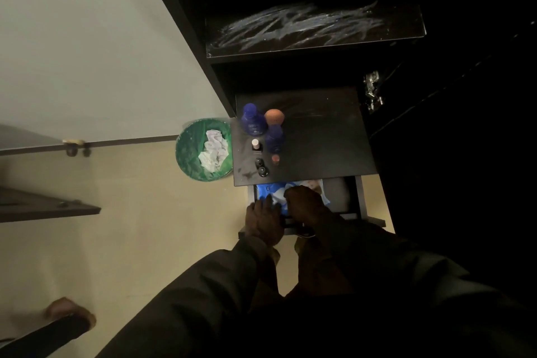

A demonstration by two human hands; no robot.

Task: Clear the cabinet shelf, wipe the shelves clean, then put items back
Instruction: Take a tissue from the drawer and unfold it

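While both arms reach down, the left hand [263,219] lies flat with fingers spread on a blue packet [271,193] in an open drawer [353,203], at the drawer's front left corner. The right hand [306,206] curls over the same packet; whether it grips cannot be told. Just above the drawer, a dark shelf [325,136] carries two blue bottles [252,120], an orange sponge [274,116] and small vials [261,167] along its left edge. A higher shelf [313,27] shows pale wipe streaks. A green bin [191,151] of crumpled tissue stands on the floor, just left of the shelf.
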